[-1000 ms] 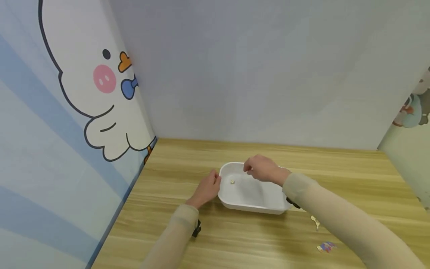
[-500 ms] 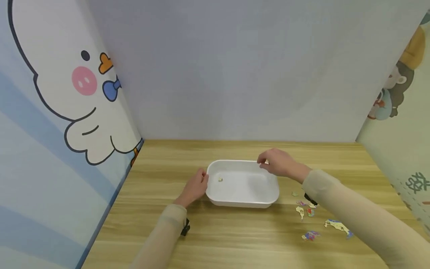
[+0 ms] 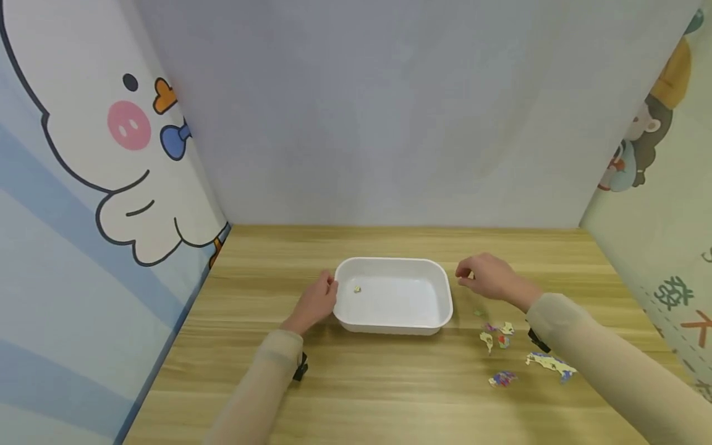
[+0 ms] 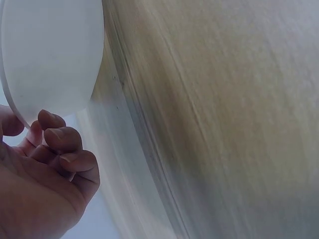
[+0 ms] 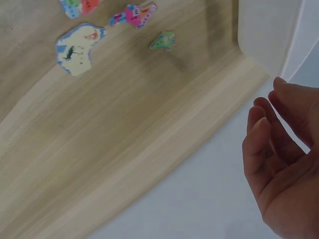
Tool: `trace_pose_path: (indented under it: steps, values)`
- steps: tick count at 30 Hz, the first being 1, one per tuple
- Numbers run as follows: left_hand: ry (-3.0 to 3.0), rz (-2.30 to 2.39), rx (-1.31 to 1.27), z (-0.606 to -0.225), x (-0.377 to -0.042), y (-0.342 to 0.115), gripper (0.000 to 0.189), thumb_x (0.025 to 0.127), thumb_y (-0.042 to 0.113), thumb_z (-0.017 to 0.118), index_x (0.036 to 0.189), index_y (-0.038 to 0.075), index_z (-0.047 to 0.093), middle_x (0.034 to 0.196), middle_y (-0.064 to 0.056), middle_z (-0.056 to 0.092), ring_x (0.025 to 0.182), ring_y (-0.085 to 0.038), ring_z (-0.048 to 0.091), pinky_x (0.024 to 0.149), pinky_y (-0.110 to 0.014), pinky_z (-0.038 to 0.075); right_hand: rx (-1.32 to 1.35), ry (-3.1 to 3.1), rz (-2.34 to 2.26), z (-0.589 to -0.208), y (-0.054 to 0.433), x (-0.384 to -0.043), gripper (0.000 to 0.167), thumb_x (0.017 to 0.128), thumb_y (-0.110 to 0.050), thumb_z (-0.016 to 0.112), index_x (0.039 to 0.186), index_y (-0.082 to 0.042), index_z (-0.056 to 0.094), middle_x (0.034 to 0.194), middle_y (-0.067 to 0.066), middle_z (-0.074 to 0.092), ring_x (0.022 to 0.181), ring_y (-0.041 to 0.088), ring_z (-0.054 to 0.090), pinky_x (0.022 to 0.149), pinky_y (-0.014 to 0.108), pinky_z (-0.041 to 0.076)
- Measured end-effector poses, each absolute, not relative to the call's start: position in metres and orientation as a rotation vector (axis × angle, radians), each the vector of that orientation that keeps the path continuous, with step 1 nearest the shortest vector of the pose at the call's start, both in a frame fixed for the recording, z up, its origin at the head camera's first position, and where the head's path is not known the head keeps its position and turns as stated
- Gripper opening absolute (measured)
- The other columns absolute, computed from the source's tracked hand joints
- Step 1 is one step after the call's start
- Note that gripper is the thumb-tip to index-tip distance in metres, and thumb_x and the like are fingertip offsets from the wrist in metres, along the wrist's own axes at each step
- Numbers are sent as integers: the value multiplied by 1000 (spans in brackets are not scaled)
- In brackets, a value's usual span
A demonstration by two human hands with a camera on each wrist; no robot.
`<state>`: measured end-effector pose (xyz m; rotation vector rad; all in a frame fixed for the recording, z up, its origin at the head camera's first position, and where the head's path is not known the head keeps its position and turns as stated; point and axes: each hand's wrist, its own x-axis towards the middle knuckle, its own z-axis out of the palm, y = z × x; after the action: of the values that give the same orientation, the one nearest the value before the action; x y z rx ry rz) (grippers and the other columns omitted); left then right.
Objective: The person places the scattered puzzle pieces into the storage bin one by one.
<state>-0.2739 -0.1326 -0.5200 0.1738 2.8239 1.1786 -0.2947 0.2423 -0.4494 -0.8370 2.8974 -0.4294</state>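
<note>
A white plastic tray [image 3: 394, 322] stands on the wooden table, with one small pale piece [image 3: 357, 289] inside near its left end. My left hand [image 3: 313, 301] pinches the tray's left rim between thumb and fingers, which the left wrist view confirms. Just off the tray's right side, my right hand [image 3: 491, 275] hovers with loosely bent fingers. The right wrist view shows a gap between thumb and fingers of that hand and nothing held. Below it lie flat, irregular puzzle pieces, including a green one [image 5: 163, 41], a pink and purple one [image 5: 133, 16] and a cream one [image 5: 79, 49].
More puzzle pieces lie at the right: a long cream and blue one [image 3: 549, 362], a multicoloured one [image 3: 503, 378] and a red and green one [image 3: 504, 341]. A grey wall [image 3: 378, 123] rises behind the wooden table [image 3: 378, 395].
My right hand has moved right, from over the tray to outside its right end. The left hand stays at the left rim. The view has shifted right, bringing more puzzle pieces into sight.
</note>
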Motion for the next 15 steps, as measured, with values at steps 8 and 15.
trace_pose_path:
  steps: [8,15]
  values:
    - [2825,1201,160,-518,-273,-132,15,102,17,42,104,5,48,79,-8,54,67,-20,53,57,-31,45,-782,2863,-380,-461,257,-288,14,87,-11,68,99,-3,69,92,6,67,83,26,63,71,44,51]
    - [2827,1170,146,-518,-273,-130,16,102,19,41,105,5,48,78,-8,54,66,-20,52,57,-31,44,-743,2828,-346,-475,269,-283,17,83,-15,72,96,-3,68,87,3,65,79,22,61,71,42,51]
